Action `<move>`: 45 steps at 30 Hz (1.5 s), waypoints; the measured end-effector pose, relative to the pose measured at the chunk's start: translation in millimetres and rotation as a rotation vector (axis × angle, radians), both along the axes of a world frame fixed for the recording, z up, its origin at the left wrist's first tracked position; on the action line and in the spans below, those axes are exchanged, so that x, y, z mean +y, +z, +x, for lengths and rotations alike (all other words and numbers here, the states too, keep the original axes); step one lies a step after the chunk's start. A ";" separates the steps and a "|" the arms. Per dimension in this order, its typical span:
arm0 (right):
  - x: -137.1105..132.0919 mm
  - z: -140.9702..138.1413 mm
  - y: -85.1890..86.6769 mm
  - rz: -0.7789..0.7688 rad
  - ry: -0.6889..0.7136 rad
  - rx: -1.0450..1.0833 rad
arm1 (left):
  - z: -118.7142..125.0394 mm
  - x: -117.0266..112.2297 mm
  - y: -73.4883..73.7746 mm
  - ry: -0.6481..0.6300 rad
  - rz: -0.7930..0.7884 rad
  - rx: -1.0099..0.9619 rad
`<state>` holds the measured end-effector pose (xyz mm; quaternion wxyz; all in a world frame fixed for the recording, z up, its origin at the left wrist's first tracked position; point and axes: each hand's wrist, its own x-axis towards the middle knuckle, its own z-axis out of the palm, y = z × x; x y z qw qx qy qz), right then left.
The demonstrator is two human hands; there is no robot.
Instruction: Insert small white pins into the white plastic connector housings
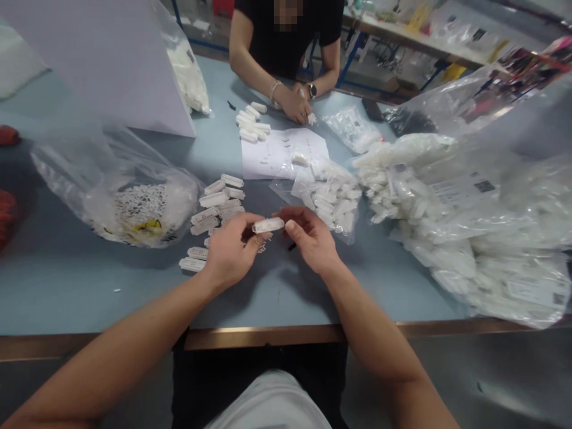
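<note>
While the left hand [229, 249] is holding the white plastic piece [269, 225] above the near middle of the tabletop [147, 304], its thumb and fingers clamped around the left end, the right hand [315, 243] is hovering just beside the right end, and I cannot tell whether its fingers are pinching anything. Looking light, stiff and rather smooth, the piece is probably asking for a gentle pinch on its long edges near one end, since thin walls may be cracking under hard squeezing.
</note>
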<state>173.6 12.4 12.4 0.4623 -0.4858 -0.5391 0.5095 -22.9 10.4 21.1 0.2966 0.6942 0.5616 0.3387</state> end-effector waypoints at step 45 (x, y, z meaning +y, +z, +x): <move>7.6 -7.8 -18.2 0.463 0.232 -1.157 | 1.4 2.6 0.2 0.090 -0.035 -0.049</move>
